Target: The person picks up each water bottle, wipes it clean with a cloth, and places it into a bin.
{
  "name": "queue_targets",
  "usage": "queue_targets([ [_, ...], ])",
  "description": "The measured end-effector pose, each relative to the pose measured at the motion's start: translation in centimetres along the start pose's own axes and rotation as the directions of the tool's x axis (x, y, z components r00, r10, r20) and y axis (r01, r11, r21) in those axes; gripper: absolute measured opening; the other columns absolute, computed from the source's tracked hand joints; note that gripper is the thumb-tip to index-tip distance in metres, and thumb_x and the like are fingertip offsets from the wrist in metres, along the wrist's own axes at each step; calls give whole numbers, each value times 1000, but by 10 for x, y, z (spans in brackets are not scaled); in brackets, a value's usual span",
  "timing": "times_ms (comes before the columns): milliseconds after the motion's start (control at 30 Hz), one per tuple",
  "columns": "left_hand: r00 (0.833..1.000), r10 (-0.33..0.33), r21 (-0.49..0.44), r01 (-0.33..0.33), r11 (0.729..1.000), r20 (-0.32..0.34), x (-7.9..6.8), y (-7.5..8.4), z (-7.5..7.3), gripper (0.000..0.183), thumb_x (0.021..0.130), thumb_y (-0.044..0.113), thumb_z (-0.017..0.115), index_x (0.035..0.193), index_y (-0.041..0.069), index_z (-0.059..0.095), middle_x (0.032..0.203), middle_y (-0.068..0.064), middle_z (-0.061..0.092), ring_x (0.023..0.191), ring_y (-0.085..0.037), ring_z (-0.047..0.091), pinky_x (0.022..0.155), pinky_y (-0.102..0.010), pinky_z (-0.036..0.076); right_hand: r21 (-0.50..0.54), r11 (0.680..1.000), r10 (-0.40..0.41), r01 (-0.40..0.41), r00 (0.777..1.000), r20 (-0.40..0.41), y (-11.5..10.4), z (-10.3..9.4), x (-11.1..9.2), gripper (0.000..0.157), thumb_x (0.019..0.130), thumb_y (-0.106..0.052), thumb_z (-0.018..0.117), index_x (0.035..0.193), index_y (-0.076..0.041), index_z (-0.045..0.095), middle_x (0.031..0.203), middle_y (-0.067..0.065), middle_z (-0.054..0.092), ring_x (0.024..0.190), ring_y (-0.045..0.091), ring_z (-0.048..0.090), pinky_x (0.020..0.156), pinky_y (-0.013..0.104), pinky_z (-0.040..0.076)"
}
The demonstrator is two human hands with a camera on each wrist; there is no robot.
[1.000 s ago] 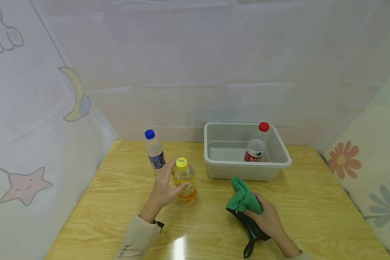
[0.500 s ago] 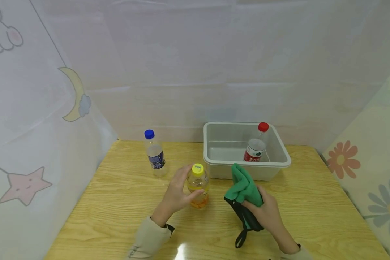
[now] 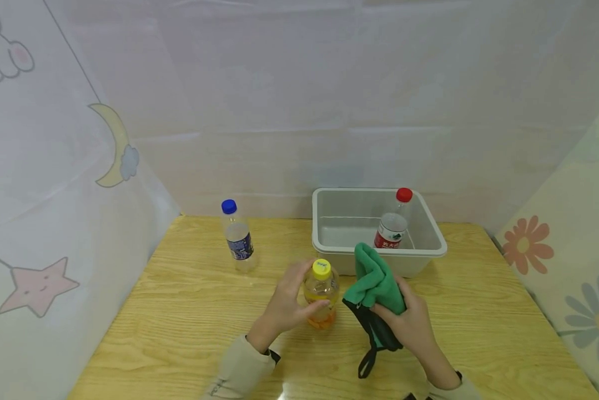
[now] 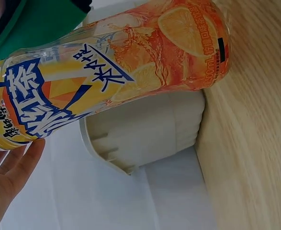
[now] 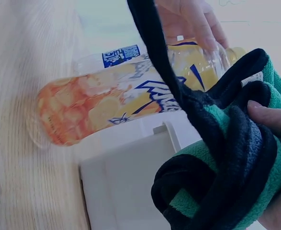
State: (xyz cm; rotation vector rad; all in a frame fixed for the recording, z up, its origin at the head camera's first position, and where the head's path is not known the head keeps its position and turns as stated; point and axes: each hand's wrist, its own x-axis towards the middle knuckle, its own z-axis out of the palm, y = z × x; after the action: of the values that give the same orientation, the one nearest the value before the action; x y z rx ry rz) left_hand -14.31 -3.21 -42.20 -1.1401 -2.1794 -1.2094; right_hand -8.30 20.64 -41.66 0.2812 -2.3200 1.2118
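Observation:
My left hand (image 3: 289, 305) grips a clear plastic iced tea bottle (image 3: 321, 294) with a yellow cap, fingers and thumb round its upper half. Orange slices and a yellow band show on the bottle's label (image 4: 145, 52) in the left wrist view. The bottle stands upright, its base close to the wooden table. Just to its right, my right hand (image 3: 413, 321) holds a bunched green cloth (image 3: 376, 286) with black edging. A black loop (image 5: 154, 45) hangs from the cloth. The two hands face each other, with bottle and cloth nearly side by side.
Behind the hands sits a light grey plastic bin (image 3: 344, 222). A red-capped water bottle (image 3: 392, 228) leans inside its right part. At the left rear of the table (image 3: 179, 311) stands a blue-capped bottle (image 3: 239, 244). A pale printed curtain (image 3: 279, 111) encloses the back and sides.
My left hand has carried the iced tea bottle to the right and slightly nearer, toward the cloth. My right hand has raised the cloth a little and shifted it slightly left.

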Motion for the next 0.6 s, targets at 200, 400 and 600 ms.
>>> queue_targets([
  [200, 1000, 10, 2, -10, 1000, -6, -2, -2, 9, 73, 72, 19, 78, 132, 1, 39, 125, -12, 50, 115, -25, 47, 95, -39, 41, 2, 1000, 2, -1, 1000, -12, -3, -2, 0, 61, 61, 8, 78, 117, 2, 54, 102, 17, 64, 88, 3, 55, 69, 24, 46],
  [400, 1000, 24, -7, -24, 1000, -6, -3, -4, 15, 75, 71, 16, 79, 132, 0, 38, 125, -13, 49, 115, -25, 47, 95, -38, 42, 9, 1000, 0, 0, 1000, -14, -5, -2, 0, 60, 61, 9, 77, 117, 2, 55, 101, 15, 63, 87, 2, 55, 68, 23, 47],
  [600, 1000, 2, -20, -2, 1000, 10, -3, -3, 17, 69, 77, 23, 75, 133, 0, 40, 129, -13, 47, 118, -25, 45, 96, -39, 41, 15, 1000, -16, 16, 1000, -17, -3, -2, 1, 63, 60, 10, 78, 118, 2, 54, 102, 16, 63, 88, 2, 55, 68, 22, 46],
])
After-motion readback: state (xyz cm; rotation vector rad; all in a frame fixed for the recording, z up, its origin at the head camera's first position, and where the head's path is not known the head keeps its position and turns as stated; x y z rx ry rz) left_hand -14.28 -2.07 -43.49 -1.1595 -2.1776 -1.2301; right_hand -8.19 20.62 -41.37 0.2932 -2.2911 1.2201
